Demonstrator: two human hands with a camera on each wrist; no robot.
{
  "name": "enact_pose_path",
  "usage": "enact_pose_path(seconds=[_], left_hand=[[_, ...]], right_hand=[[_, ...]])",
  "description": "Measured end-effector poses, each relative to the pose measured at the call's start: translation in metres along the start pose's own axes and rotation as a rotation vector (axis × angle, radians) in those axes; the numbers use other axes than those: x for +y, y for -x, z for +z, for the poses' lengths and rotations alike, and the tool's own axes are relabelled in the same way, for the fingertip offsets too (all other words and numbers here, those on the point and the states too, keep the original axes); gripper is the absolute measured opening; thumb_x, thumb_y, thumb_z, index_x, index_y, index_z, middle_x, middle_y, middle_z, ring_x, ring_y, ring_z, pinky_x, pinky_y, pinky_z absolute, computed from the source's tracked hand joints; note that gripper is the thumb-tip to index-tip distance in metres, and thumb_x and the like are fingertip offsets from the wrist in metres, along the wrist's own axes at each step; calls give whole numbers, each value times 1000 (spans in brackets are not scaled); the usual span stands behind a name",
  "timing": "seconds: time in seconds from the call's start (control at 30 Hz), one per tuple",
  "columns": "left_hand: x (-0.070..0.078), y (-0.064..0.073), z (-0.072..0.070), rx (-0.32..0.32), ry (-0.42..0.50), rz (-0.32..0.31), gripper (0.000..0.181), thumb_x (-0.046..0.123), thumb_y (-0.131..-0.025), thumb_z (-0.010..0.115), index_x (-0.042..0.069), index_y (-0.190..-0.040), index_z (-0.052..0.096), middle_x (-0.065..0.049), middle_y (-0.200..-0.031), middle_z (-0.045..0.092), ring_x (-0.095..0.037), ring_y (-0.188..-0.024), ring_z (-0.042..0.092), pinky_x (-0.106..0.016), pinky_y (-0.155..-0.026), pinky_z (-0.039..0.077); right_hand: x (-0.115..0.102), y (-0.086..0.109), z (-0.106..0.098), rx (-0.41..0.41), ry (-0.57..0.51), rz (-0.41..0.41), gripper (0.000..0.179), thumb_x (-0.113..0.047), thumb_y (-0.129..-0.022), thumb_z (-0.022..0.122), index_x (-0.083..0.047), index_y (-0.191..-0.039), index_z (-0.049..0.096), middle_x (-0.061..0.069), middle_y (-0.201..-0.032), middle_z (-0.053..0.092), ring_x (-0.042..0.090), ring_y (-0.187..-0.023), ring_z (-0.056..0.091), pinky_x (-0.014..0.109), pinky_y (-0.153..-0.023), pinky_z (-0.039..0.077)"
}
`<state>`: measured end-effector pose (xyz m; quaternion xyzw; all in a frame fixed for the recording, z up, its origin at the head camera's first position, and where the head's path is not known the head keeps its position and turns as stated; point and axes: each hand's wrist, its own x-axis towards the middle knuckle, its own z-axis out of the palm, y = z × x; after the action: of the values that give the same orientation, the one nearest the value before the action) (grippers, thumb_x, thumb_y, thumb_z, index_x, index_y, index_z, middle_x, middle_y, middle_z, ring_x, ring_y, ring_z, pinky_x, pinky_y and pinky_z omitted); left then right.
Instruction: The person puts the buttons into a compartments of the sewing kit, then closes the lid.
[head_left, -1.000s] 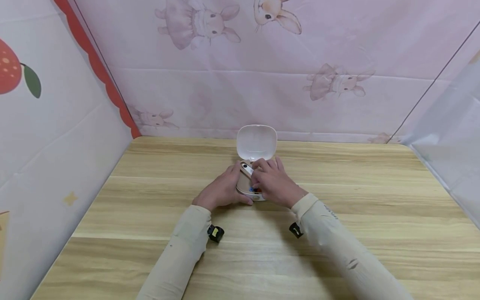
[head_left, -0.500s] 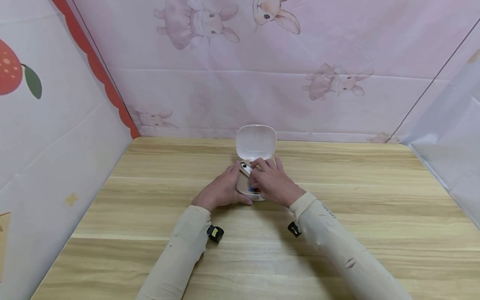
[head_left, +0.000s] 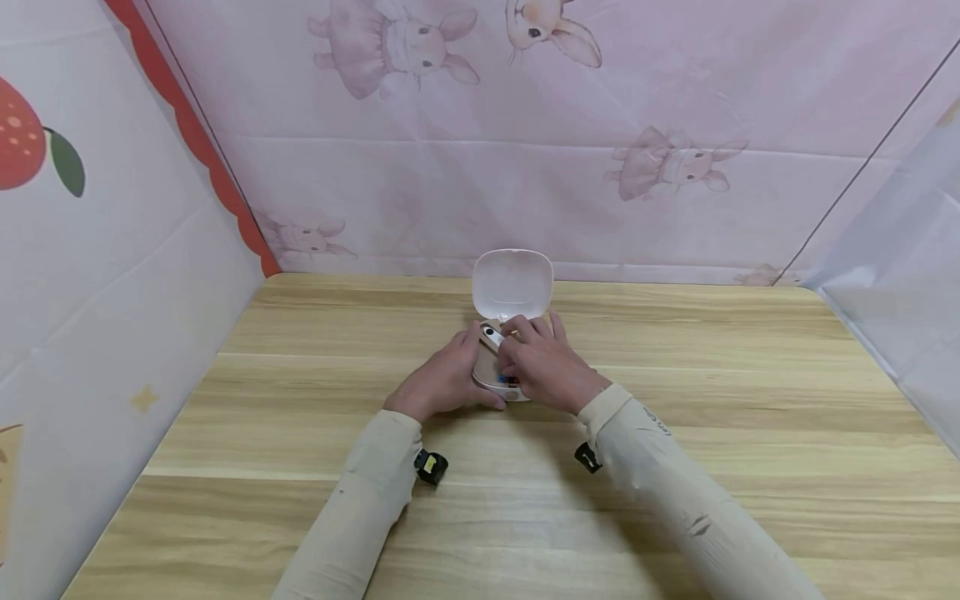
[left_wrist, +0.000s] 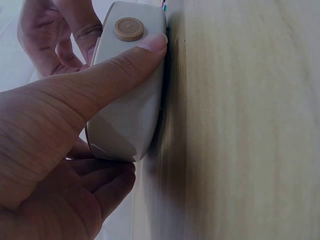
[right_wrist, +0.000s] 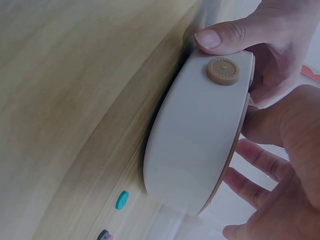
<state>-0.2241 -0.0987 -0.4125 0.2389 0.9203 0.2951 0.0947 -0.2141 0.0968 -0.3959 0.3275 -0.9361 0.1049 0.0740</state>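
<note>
A white sewing box (right_wrist: 195,135) with a brown button-shaped knob (left_wrist: 129,29) on its front stands on the table, its lid (head_left: 512,285) raised at the back. My left hand (head_left: 441,377) grips the box from the left, thumb across the front wall and fingers round the side. Over the brown inner tray (head_left: 486,365) bends my right hand (head_left: 551,368), thumb and index finger reaching down into it. A white slim piece with a black dot (head_left: 491,334) lies slantwise there, partly under those fingers. Small blue bits (head_left: 502,379) show near the front. I cannot tell whether the right fingers pinch anything.
In the right wrist view, a teal button (right_wrist: 122,200) and a dark button (right_wrist: 103,235) beside a pink one lie on the wooden table (head_left: 300,392) by the box. A printed rabbit curtain (head_left: 420,200) hangs behind the table's back edge.
The box, its raised lid and my left hand keep their places. My right hand has shifted very slightly to the left over the tray.
</note>
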Motion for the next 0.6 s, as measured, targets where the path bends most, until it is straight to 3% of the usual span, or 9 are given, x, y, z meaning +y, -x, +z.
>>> enact_pose_path(seconds=[0.6], left_hand=[[0, -1, 0, 4, 11, 6, 126, 37, -77, 90, -2, -161, 5, -20, -157, 31, -27, -137, 41, -41, -114, 35]], right_hand=[[-1, 0, -3, 22, 17, -29, 15, -11, -86, 81, -18, -87, 68, 10, -132, 55, 37, -127, 46, 76, -109, 19]])
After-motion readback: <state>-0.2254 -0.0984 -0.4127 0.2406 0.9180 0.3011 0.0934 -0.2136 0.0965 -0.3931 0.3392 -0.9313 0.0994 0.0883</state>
